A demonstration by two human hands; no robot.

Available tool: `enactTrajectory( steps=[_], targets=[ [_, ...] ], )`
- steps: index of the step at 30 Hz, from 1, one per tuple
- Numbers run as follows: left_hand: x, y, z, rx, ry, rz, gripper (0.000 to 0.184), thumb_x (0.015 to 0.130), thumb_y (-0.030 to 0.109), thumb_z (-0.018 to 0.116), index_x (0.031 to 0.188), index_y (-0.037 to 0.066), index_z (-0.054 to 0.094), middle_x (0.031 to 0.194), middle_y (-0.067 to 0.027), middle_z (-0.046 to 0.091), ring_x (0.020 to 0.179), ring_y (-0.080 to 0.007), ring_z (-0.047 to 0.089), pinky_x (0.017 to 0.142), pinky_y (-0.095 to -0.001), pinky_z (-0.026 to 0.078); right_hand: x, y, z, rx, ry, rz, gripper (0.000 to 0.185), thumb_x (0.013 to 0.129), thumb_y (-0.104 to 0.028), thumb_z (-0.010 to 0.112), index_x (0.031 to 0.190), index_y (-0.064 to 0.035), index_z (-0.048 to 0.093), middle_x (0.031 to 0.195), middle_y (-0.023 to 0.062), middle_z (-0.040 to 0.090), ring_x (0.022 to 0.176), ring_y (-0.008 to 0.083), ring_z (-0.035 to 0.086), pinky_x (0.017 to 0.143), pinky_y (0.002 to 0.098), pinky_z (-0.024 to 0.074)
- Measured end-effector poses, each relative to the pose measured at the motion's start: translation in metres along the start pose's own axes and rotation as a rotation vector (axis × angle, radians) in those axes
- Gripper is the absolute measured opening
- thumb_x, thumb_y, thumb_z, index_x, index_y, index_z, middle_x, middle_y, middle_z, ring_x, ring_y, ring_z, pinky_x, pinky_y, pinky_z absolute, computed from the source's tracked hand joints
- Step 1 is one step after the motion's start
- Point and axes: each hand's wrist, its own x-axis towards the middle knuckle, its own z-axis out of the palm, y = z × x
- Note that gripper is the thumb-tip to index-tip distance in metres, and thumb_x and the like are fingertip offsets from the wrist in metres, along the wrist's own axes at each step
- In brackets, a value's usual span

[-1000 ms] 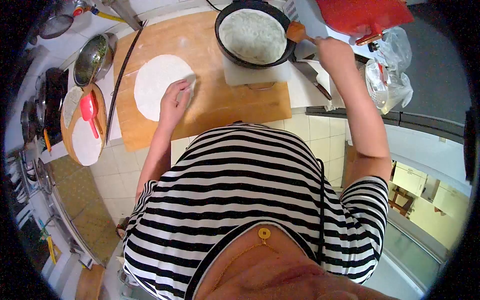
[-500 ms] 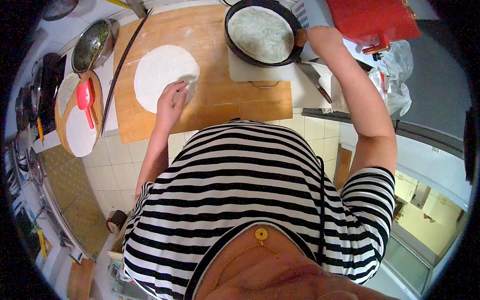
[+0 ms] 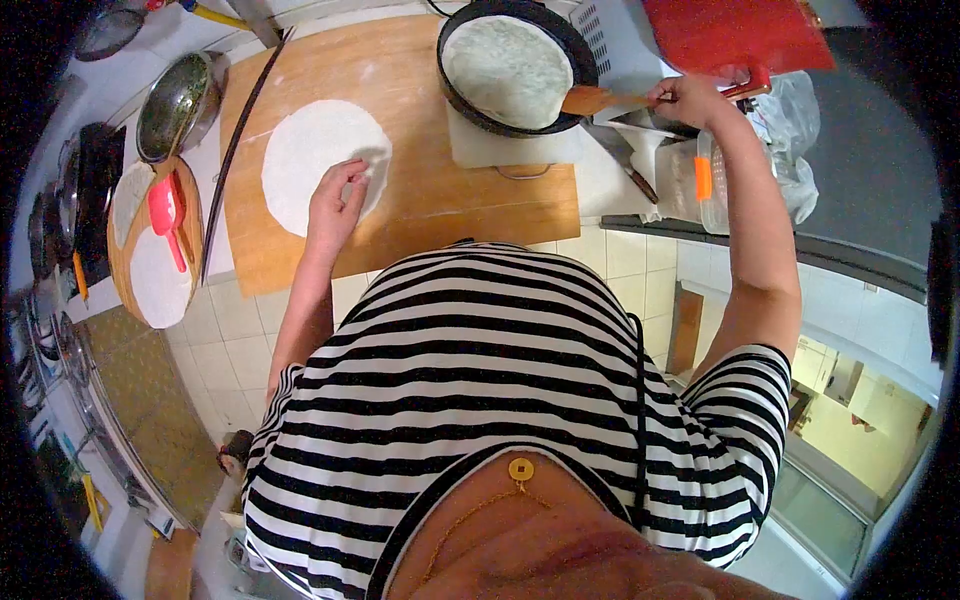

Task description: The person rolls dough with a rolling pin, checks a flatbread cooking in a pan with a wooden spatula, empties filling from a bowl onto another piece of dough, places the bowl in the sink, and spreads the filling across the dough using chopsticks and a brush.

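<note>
A pale, unbrowned flatbread (image 3: 505,75) lay in a black pan (image 3: 584,60) at twelve o'clock, apparently only partly cooked; a flat dough round (image 3: 310,150) at eleven o'clock, on the wooden board (image 3: 440,200), looked rolled but raw. The right hand (image 3: 692,102), raised at one o'clock, was closed on a spatula (image 3: 590,100), its blade at the flatbread's four o'clock edge. The left hand (image 3: 337,205) lay half curled over the dough round; any pinch was unclear.
</note>
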Motion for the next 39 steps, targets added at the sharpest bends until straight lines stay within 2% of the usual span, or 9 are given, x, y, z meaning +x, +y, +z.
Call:
enactTrajectory(
  steps=[4, 11, 18, 21, 26, 27, 30, 32, 39],
  targets=[
    [0.002, -0.001, 0.007, -0.026, -0.02, -0.004, 0.02, 0.086, 0.01, 0.059, 0.104, 0.003, 0.062, 0.105, -0.0142, 0.062, 0.089, -0.0236, 0.061, 0.081, -0.0313, 0.048, -0.004, 0.03, 0.032, 0.362, 0.011, 0.039, 0.028, 0.075, -0.02, 0.067, 0.102, -0.0119, 0.066, 0.097, 0.013, 0.067, 0.09, 0.0298, 0.064, 0.08, 0.0384, 0.0499],
    [0.007, -0.002, 0.02, -0.001, -0.091, 0.023, 0.022, 0.086, 0.009, 0.057, 0.108, 0.005, 0.06, 0.105, -0.014, 0.062, 0.09, -0.025, 0.061, 0.079, -0.0321, 0.048, -0.015, -0.065, -0.002, -0.479, 0.162, 0.104, 0.023, 0.082, -0.021, 0.056, 0.1, -0.0116, 0.065, 0.09, 0.0156, 0.066, 0.086, 0.0336, 0.064, 0.072, 0.0439, 0.051],
    [0.006, 0.007, 0.02, 0.007, -0.109, -0.024, 0.021, 0.087, 0.009, 0.057, 0.107, 0.004, 0.059, 0.106, -0.0142, 0.061, 0.092, -0.0256, 0.062, 0.078, -0.032, 0.049, 0.022, -0.062, -0.006, -0.545, 0.165, 0.077, 0.023, 0.078, -0.018, 0.058, 0.099, -0.0123, 0.067, 0.093, 0.0154, 0.066, 0.087, 0.033, 0.064, 0.074, 0.0427, 0.0507],
    [0.002, 0.003, 0.018, 0.038, -0.082, -0.005, 0.021, 0.087, 0.011, 0.057, 0.107, 0.004, 0.06, 0.105, -0.0144, 0.061, 0.091, -0.0261, 0.062, 0.079, -0.0323, 0.048, 0.029, -0.037, -0.022, -0.398, -0.003, 0.004, 0.029, 0.075, -0.018, 0.063, 0.103, -0.0109, 0.066, 0.096, 0.0158, 0.066, 0.09, 0.0322, 0.063, 0.076, 0.0407, 0.0503],
    [0.0, 0.001, 0.019, 0.026, -0.072, -0.057, 0.021, 0.088, 0.012, 0.057, 0.107, 0.004, 0.06, 0.103, -0.0152, 0.062, 0.09, -0.0268, 0.062, 0.079, -0.0323, 0.048, 0.013, -0.014, -0.021, 0.043, -0.212, 0.055, 0.036, 0.074, -0.017, 0.07, 0.109, -0.0092, 0.065, 0.092, 0.0066, 0.067, 0.085, 0.0181, 0.061, 0.081, 0.0287, 0.0473],
    [-0.001, 0.0, 0.019, 0.022, -0.079, -0.055, 0.021, 0.088, 0.012, 0.057, 0.107, 0.004, 0.06, 0.103, -0.0154, 0.062, 0.09, -0.027, 0.062, 0.078, -0.0323, 0.048, 0.008, -0.004, -0.01, 0.198, -0.196, 0.088, 0.034, 0.078, -0.016, 0.069, 0.11, -0.0067, 0.064, 0.091, 0.0015, 0.065, 0.083, 0.013, 0.057, 0.08, 0.0255, 0.0456],
    [0.001, 0.003, 0.019, -0.002, -0.071, -0.035, 0.021, 0.088, 0.011, 0.057, 0.107, 0.004, 0.059, 0.102, -0.0159, 0.061, 0.089, -0.0268, 0.062, 0.078, -0.0322, 0.048, -0.004, 0.039, 0.036, 0.54, -0.189, 0.037, 0.031, 0.078, -0.021, 0.071, 0.108, -0.0137, 0.066, 0.094, 0.0035, 0.067, 0.081, 0.014, 0.06, 0.076, 0.0294, 0.0488],
    [0.002, 0.003, 0.018, 0.008, -0.073, -0.031, 0.021, 0.087, 0.011, 0.057, 0.107, 0.004, 0.06, 0.101, -0.0157, 0.061, 0.089, -0.0265, 0.062, 0.078, -0.0323, 0.048, -0.027, 0.035, 0.073, 0.74, -0.045, 0.098, 0.03, 0.083, -0.016, 0.066, 0.111, -0.008, 0.063, 0.089, -0.003, 0.062, 0.074, 0.0075, 0.054, 0.069, 0.0232, 0.0458],
    [0.005, 0.012, 0.024, -0.01, -0.113, -0.044, 0.022, 0.085, 0.01, 0.06, 0.106, 0.003, 0.059, 0.097, -0.0147, 0.062, 0.088, -0.0262, 0.061, 0.076, -0.0325, 0.048, -0.069, -0.007, 0.117, 0.877, 0.063, 0.29, 0.032, 0.084, -0.024, 0.066, 0.11, -0.007, 0.062, 0.074, -0.0004, 0.061, 0.057, 0.0135, 0.055, 0.056, 0.0304, 0.0471]
  ],
)
